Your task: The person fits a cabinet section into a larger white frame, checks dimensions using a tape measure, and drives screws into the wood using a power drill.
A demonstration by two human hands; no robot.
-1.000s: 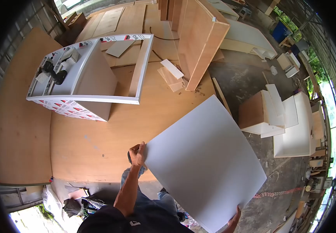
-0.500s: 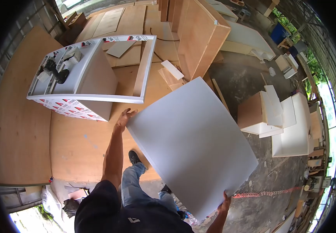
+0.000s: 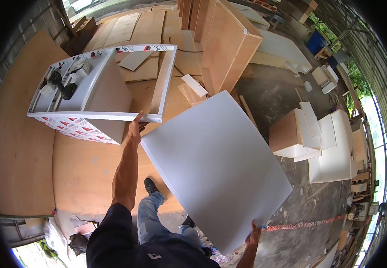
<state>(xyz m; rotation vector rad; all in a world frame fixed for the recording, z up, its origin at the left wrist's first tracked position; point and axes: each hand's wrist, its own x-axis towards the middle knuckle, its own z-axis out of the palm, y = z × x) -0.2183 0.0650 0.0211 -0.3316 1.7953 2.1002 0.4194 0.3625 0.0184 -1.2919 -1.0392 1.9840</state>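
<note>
A large pale grey-white board [image 3: 218, 172] is tilted in front of my body. My right hand [image 3: 253, 236] grips its lower right edge, the thumb on the face and the other fingers hidden behind. At the board's upper left corner, my left hand [image 3: 135, 128] has its fingers stretched upward and apart. Those fingertips overlap the front edge of a white-edged cabinet frame [image 3: 99, 115]; I cannot tell whether they press on it. The side of that hand is close to the board's corner, and contact there is unclear. A cordless drill [image 3: 63, 85] lies on the cabinet.
A tall wooden cabinet carcass [image 3: 233, 49] stands beyond the board. White boxes [image 3: 332, 147] sit on the concrete floor at right, near a red coiled hose [image 3: 305, 224]. Wood offcuts [image 3: 194, 87] lie ahead. A plywood sheet [image 3: 21, 129] leans at left.
My left hand has moved up and left from the board's corner to the cabinet frame's edge, its fingers straighter. The right hand keeps its grip, and the view has shifted slightly.
</note>
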